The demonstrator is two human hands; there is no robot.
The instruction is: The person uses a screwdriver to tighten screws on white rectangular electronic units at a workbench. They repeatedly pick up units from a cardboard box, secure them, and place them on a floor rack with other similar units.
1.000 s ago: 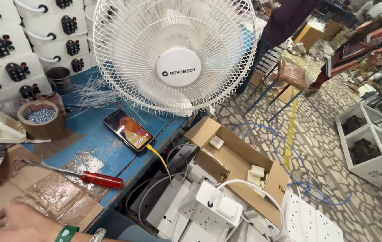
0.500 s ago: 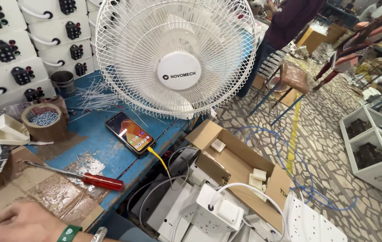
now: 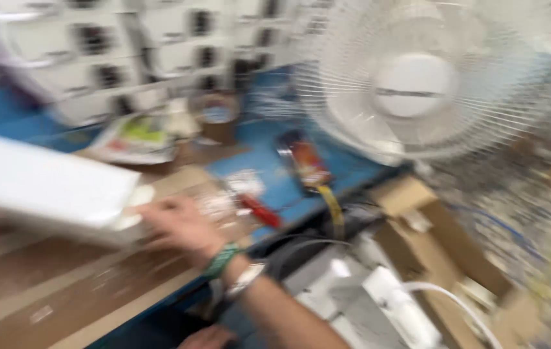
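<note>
The whole view is smeared by motion. My right hand (image 3: 182, 226), with a green band and a watch at the wrist, reaches left over the brown cardboard sheet (image 3: 94, 284) on the blue table (image 3: 346, 171). Its fingers meet the near end of a long white box (image 3: 43, 184); the blur hides whether they grip it. A red-handled screwdriver (image 3: 262, 210) lies just right of the hand. A skin-coloured shape (image 3: 207, 337) at the bottom edge may be my left hand.
A white pedestal fan (image 3: 411, 84) stands at the table's right end. A phone (image 3: 304, 161) with a yellow cable (image 3: 333, 207) lies below it. A tape roll (image 3: 217, 116), stacked white boxes (image 3: 159, 39) and an open cardboard box (image 3: 443, 239) surround the area.
The view has swung left, so the fan sits at the right. My right hand has moved up from the bottom edge to a long white box now in view.
</note>
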